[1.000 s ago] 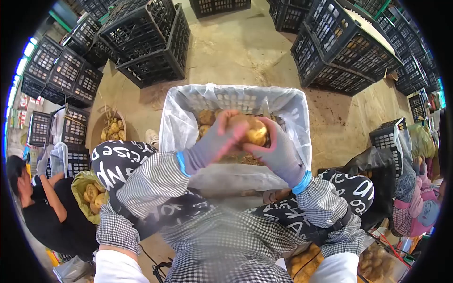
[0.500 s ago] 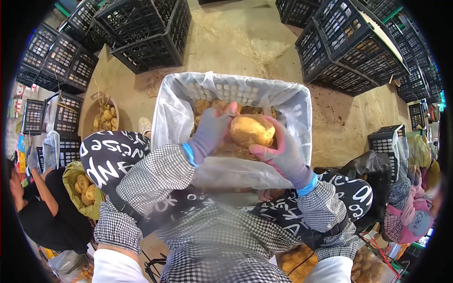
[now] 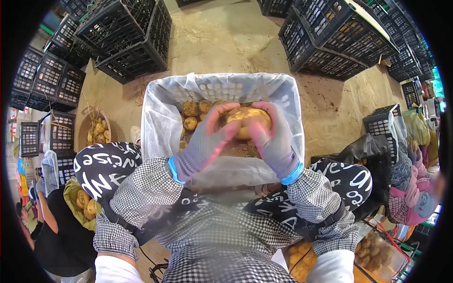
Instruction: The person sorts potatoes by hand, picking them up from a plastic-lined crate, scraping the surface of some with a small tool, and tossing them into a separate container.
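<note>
Fingers (image 3: 218, 115) of your gloved left hand (image 3: 205, 141) and right hand (image 3: 274, 141) curl closed around one large potato (image 3: 246, 119), cupped between both palms above the plastic-lined crate (image 3: 155, 113). It looks firm, fairly heavy and dusty (grit could let it slide on the gloves), so the broad middle, where your fingertips wrap it, seems the safest hold. More potatoes (image 3: 192, 111) lie just beyond your left fingertips, down in the crate.
</note>
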Tool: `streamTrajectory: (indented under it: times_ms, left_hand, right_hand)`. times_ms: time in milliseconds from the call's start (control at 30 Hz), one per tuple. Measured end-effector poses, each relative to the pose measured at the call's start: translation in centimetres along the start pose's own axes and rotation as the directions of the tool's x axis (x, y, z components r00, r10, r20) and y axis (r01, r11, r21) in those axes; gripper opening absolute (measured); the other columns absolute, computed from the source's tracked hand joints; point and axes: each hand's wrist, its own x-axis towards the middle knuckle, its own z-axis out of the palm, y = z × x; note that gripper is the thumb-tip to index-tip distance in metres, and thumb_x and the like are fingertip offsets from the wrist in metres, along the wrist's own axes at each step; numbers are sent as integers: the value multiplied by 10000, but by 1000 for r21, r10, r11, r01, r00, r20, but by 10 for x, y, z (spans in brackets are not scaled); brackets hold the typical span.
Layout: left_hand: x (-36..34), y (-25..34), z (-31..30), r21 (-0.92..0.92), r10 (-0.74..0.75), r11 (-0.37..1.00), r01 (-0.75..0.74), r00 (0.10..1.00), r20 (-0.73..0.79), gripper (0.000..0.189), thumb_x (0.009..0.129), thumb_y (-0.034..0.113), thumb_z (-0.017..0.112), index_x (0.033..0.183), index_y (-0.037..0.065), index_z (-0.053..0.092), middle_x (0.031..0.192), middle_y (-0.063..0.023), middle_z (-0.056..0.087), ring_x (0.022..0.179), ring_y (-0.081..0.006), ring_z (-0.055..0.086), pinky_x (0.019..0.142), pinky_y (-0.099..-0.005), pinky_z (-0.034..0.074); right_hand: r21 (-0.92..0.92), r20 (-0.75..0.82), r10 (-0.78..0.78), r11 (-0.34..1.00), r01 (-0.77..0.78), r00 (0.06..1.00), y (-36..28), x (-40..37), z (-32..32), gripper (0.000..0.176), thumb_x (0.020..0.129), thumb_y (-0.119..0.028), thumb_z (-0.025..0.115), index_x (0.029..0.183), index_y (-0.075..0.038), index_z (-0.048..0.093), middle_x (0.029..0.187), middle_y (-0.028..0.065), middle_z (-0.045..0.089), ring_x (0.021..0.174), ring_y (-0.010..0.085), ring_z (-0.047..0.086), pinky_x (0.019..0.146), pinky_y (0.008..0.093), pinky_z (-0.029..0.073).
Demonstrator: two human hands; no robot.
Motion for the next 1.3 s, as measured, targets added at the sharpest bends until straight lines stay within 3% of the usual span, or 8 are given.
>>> streamTrajectory:
  times_ms: [267,367,500,767,900,1000,1167,1300]
  left_hand:
    - [1,10,1,-279,-63,958,58,998,-11,695,902,310,699,1431,87,308,1316,-117,485,1194,-210,530,908,-378,549]
    - [-1,5,-2,145,70,988,-60,996,-62,720,869,210,743,1434,83,316,1283,-101,507,1163,-176,536,897,-326,536]
    - [-4,17,-3,44,-14,999,18,995,-100,700,855,123,742,1431,65,350,1277,-88,516,1130,-137,537,915,-282,503]
    - [10,10,-18,-127,65,989,-72,996,-64,606,914,213,673,1415,22,391,1220,-79,556,1124,-147,560,962,-261,471]
    - [5,3,5,407,241,897,-174,963,-121,499,941,297,631,1318,1,490,1091,-62,598,957,-135,597,865,-261,497]
    - [-1,16,-3,390,73,920,-40,995,-70,502,934,345,639,1269,-9,520,1044,-62,608,878,-124,590,813,-264,495]
    - [18,12,-22,554,274,816,-166,955,-118,566,920,425,650,1243,-23,527,1063,-78,619,903,-111,593,819,-260,492]
    - [14,9,-22,94,33,995,-20,990,-138,561,933,454,619,1252,1,530,1121,-102,604,1008,-141,599,881,-262,489]
  right_hand:
    - [354,-120,-41,932,81,992,34,25,1,369,1006,-317,508,1108,19,621,981,79,642,902,97,607,804,256,504]
    - [152,69,6,988,-17,998,23,15,-5,431,983,-319,552,1243,24,551,1134,96,604,981,132,598,833,279,510]
    - [506,402,84,810,-298,912,-13,-2,-5,716,897,-264,692,1431,28,314,1223,106,570,1103,178,567,925,307,483]
    - [303,259,-57,953,-25,964,27,-1,-4,980,695,-291,884,1440,1,318,1339,113,458,1218,202,492,1023,327,437]
    - [-214,213,-248,932,292,945,17,-6,-6,984,671,-228,894,1440,-3,324,1340,116,454,1226,206,487,1039,334,416]
    - [-63,282,-207,970,234,937,13,-7,-7,995,642,-167,894,1442,-4,325,1337,118,451,1225,210,490,1037,337,413]
    - [-25,354,-181,979,203,917,9,-5,-10,1000,632,-152,897,1442,-8,328,1331,118,453,1234,200,474,1031,337,415]
    - [-65,346,-185,973,220,920,3,1,-16,934,699,-270,865,1426,-3,344,1312,134,461,1220,216,477,1026,349,413]
